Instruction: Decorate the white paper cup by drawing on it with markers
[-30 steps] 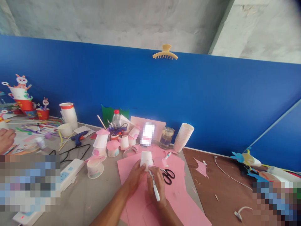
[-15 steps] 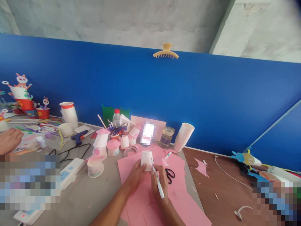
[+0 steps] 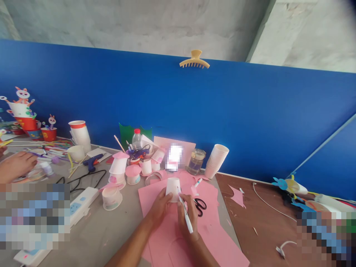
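My left hand (image 3: pixel 159 207) grips the side of a small white paper cup (image 3: pixel 172 187) that stands upside down on a pink paper sheet (image 3: pixel 207 241). My right hand (image 3: pixel 187 218) is closed round a white marker pen (image 3: pixel 185 215), whose tip touches the cup's right side. Black scissors (image 3: pixel 200 205) lie on the pink sheet just right of my right hand. A second small marker (image 3: pixel 198 182) lies behind the cup.
Decorated cups with pink lids (image 3: pixel 119 170) cluster behind. A stack of white cups (image 3: pixel 216 161), a glass jar (image 3: pixel 196 162), a blue glue gun (image 3: pixel 93 162) and a white power strip (image 3: pixel 80 205) sit around. Another person's hand (image 3: pixel 16 166) works at far left. A blue partition (image 3: pixel 250 118) backs the table.
The pen in my right hand has shifted slightly against the cup's side. The other person's hand at the far left has moved a little rightward.
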A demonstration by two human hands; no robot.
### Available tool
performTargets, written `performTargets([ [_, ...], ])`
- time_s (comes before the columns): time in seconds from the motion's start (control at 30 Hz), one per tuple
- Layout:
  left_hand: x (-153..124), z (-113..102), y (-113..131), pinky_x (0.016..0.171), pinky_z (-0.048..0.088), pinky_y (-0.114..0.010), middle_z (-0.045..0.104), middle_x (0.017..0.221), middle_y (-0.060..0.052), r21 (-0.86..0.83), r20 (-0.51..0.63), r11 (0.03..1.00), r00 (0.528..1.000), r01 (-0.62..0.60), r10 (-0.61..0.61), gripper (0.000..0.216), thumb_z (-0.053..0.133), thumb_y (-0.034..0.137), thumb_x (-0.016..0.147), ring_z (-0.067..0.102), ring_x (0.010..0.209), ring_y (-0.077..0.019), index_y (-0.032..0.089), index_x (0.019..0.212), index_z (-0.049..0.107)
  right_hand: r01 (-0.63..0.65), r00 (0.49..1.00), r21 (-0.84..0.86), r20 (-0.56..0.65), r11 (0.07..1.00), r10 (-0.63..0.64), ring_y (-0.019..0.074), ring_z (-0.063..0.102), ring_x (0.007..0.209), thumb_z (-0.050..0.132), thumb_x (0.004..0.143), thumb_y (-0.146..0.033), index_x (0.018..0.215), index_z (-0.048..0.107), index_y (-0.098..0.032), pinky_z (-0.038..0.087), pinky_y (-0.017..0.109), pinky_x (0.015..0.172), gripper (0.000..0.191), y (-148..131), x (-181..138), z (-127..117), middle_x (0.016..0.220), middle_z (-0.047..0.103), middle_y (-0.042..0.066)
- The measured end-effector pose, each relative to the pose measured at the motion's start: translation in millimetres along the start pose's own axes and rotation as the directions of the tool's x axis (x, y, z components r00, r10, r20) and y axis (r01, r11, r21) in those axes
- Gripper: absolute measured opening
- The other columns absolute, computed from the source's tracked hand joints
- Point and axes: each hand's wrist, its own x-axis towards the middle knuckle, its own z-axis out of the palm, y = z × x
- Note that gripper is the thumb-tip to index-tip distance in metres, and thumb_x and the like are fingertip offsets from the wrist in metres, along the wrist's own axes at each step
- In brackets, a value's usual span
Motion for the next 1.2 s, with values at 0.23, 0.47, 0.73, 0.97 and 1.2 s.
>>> performTargets([
  [0.23,-1.2,3.0,2.8,0.09,0.047,-0.037,0.072,0.096,-0.008,0.001,-0.005,1.0,1.0,0.0,0.0,0.024,0.069,0.032,0.079,0.066,0.093,-0.0234,0.016,0.097,0.069,0.004,1.0,0.002,0.023,1.0,-0.004,0.0171,0.057,0.078,0.047,0.094,-0.02,0.106,0.058,-0.022,0.047,0.03,0.07,0.017,-0.5,-1.5,0.6,0.086,0.061,0.002],
  [0.47,-1.1,2.7,2.6,0.089,0.046,-0.036,0.072,0.093,-0.007,0.014,-0.025,1.0,1.0,-0.01,0.01,0.021,0.068,0.032,0.078,0.065,0.091,-0.0235,0.017,0.092,0.068,-0.009,1.0,0.002,0.012,1.0,0.009,0.0163,0.057,0.073,0.048,0.093,-0.019,0.106,0.058,-0.022,0.047,0.03,0.069,0.017,-0.7,-2.5,0.8,0.082,0.06,0.001],
  [0.73,-0.9,0.3,0.2,0.092,0.046,-0.037,0.072,0.1,-0.01,-0.003,-0.004,1.0,1.0,-0.016,0.016,0.023,0.066,0.031,0.08,0.065,0.098,-0.0247,0.016,0.097,0.068,0.003,1.0,0.011,0.003,1.0,-0.003,0.017,0.058,0.079,0.046,0.094,-0.019,0.11,0.057,-0.022,0.048,0.031,0.07,0.02,0.1,-4.3,1.3,0.089,0.06,0.003],
  [0.97,-1.8,1.9,2.1,0.093,0.046,-0.037,0.072,0.098,-0.009,0.004,-0.005,1.0,1.0,-0.019,0.019,0.021,0.065,0.03,0.081,0.065,0.096,-0.0238,0.016,0.096,0.068,-0.003,1.0,0.002,0.02,1.0,0.003,0.0173,0.058,0.077,0.046,0.095,-0.019,0.108,0.057,-0.022,0.049,0.031,0.07,0.018,-1.7,-3.0,0.5,0.085,0.06,0.002],
  [1.2,-1.8,1.5,2.3,0.091,0.046,-0.036,0.072,0.1,-0.009,0.0,0.007,1.0,1.0,-0.022,0.022,0.023,0.064,0.03,0.082,0.065,0.098,-0.0245,0.015,0.098,0.068,0.006,1.0,-0.003,0.024,1.0,-0.006,0.0169,0.059,0.076,0.046,0.094,-0.019,0.107,0.057,-0.021,0.048,0.03,0.068,0.017,-1.0,-1.6,0.4,0.084,0.06,0.003],
])
